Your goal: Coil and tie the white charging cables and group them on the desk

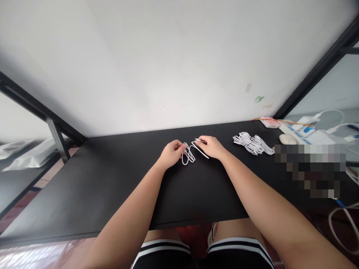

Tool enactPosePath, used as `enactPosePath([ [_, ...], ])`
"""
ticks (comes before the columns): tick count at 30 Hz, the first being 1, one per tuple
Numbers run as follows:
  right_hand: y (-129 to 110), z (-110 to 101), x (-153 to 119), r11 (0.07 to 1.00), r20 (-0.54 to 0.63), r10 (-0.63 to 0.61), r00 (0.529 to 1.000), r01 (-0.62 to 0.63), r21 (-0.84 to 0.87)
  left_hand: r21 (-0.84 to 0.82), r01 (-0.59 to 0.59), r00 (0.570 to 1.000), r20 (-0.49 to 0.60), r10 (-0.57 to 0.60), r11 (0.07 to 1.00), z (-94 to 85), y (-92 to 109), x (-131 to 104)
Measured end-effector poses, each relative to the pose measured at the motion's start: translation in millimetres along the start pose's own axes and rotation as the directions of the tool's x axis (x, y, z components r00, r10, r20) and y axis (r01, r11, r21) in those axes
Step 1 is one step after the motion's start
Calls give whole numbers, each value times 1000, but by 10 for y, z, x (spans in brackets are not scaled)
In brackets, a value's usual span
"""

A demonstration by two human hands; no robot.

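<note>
A white cable (188,156) lies in loose loops between my two hands, just over the black tabletop (117,179). My left hand (171,154) pinches the looped part between thumb and fingers. With its fingers closed, my right hand (209,146) grips the same cable near one end, where a small tip pokes out past the fingertips. A length of the cable sags below the right hand. To the right of that hand, apart from it, rests a bundle of white cables (251,144) held by a dark tie.
At the right stand a white power strip (294,132) with plugged-in chargers, a white computer mouse (288,139) and a pink-and-white box (269,122). A pixelated patch covers things there. Behind the table rises a white wall (168,74); black frame bars (316,63) edge both sides.
</note>
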State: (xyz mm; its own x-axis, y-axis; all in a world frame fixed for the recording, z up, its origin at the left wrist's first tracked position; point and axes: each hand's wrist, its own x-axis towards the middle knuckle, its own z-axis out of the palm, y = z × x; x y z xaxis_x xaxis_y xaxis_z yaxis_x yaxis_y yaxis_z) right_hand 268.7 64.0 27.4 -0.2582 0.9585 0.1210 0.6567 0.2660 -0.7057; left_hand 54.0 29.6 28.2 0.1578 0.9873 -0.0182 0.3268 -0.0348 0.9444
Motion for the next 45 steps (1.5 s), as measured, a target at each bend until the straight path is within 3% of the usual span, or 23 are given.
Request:
enactPosePath([
  [16,-72,-3,-42,1000,53,-22,998,23,-19,87,-73,997,14,72,993,8,-99,15],
  [45,-135,-12,-75,999,90,-28,996,30,-21,104,-61,998,30,59,993,12,-80,-2],
])
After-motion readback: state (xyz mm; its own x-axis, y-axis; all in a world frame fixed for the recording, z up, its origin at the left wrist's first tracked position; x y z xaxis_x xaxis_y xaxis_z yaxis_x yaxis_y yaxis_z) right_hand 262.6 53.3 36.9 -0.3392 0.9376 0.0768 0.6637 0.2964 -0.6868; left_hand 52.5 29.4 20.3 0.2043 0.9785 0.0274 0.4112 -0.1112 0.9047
